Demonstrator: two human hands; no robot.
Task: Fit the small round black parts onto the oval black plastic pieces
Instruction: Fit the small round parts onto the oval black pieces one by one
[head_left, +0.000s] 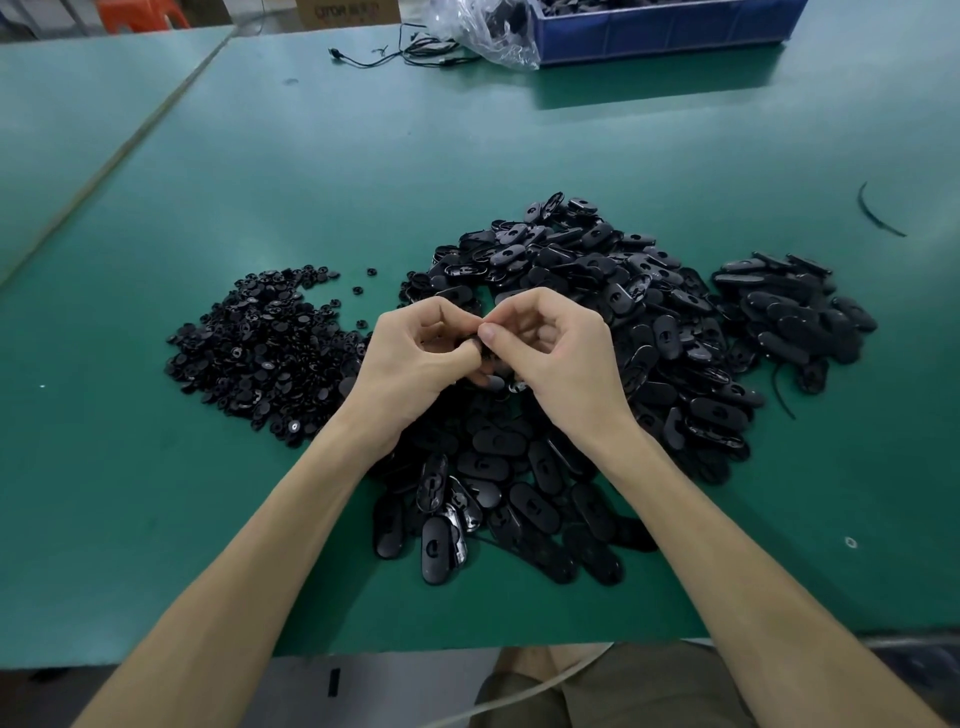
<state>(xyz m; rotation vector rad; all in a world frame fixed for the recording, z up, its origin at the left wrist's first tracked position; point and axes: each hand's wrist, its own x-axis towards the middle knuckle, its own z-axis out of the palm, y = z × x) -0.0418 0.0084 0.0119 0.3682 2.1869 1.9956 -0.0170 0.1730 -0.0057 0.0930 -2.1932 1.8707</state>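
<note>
My left hand (415, 358) and my right hand (556, 353) meet above the middle of the green table, fingers curled, together pinching a small black part (480, 353) that they mostly hide; whether it is an oval piece, a round part or both I cannot tell. A heap of small round black parts (265, 353) lies to the left of my hands. A large heap of oval black plastic pieces (597, 291) spreads behind, under and to the right of my hands. A smaller, separate heap of oval pieces (795, 312) lies at the right.
A blue bin (665, 26) with black parts and a crumpled clear plastic bag (488, 31) stands at the table's far edge, next to black cables (410, 52). A black strip (878, 213) lies far right. A table seam runs along the left. The table's near edge is just below my forearms.
</note>
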